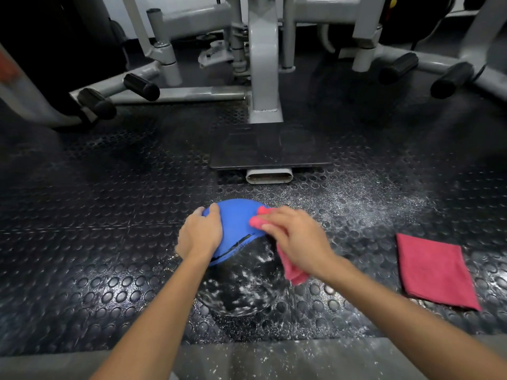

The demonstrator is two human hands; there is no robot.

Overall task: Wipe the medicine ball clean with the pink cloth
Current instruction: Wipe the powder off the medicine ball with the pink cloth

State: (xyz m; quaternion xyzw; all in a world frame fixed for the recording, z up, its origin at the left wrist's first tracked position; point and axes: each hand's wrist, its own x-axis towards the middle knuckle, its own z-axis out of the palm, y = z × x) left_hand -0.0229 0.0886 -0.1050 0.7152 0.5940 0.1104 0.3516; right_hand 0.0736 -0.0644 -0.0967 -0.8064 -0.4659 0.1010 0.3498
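Blue-over-black medicine ball [236, 224] on studded floor mat [109, 215]; left flank hidden under left hand [199, 234], fingers curved round it. Bunched pink cloth [292, 271] clutched by blurred right hand [296, 237], largely covered. Spare folded cloth [436, 270] well apart.

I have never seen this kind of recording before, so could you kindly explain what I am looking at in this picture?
The one picture comes from a camera worn on a person's head, looking down at their own bare arms. No robot works here. The left hand holds a blue-and-black medicine ball on the studded rubber floor; the right hand grips a pink cloth against it. White dust speckles the ball's black half. A second folded cloth lies to the right, and a grey gym machine stands behind.
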